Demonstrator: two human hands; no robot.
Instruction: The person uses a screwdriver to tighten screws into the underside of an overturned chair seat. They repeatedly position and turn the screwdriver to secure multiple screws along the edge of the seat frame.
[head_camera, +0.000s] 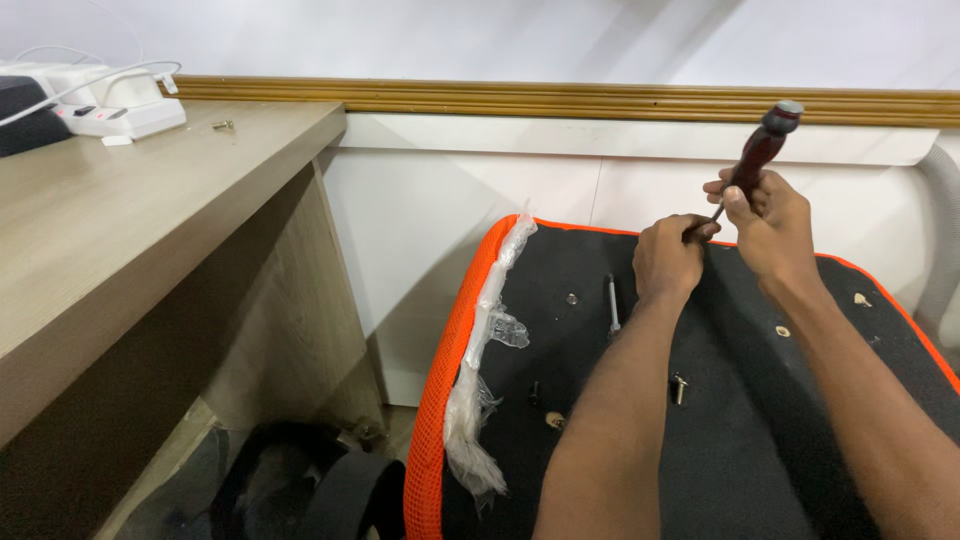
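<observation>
Right hand (770, 220) grips screwdriver (762, 150) handle; left hand (668, 258) pinches its shaft above black seat (740, 440). Bolt (679, 388) lies loose on seat.

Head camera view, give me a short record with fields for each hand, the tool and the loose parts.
right hand: grips the screwdriver handle
left hand: pinches near the shaft tip
screwdriver: dark red handle, grey cap, tilted up to the right
chair seat: black underside, orange mesh edge
loose parts: bolt, metal rod
desk: left, wooden
</observation>
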